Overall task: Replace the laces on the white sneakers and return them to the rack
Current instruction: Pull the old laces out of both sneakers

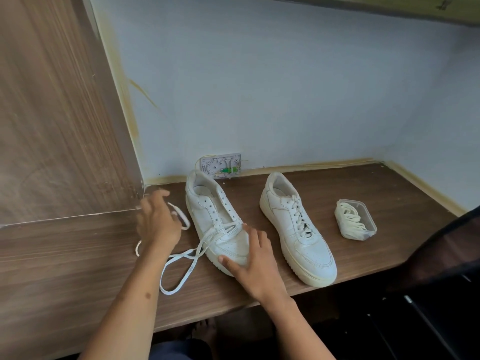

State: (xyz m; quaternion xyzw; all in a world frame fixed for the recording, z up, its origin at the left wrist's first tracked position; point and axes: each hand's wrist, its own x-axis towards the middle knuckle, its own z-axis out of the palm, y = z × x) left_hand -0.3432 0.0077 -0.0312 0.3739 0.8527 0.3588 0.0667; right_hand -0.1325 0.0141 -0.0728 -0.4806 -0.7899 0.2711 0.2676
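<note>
Head view: right hand (255, 258) presses, fingers spread, on the toe of the left white leather sneaker (218, 222) on the brown wooden desk (363, 203). Left hand (157, 222) seems to pinch the flat white lace (181, 258); blur, cannot tell. Lace looks limp and light; likely best taken near its tip.

A plain room in a home, by the look of it: a wood-grain tabletop (363, 203) built into a corner against a pale painted wall (285, 87), with an uncovered wall socket box (220, 165) at its back edge.
</note>
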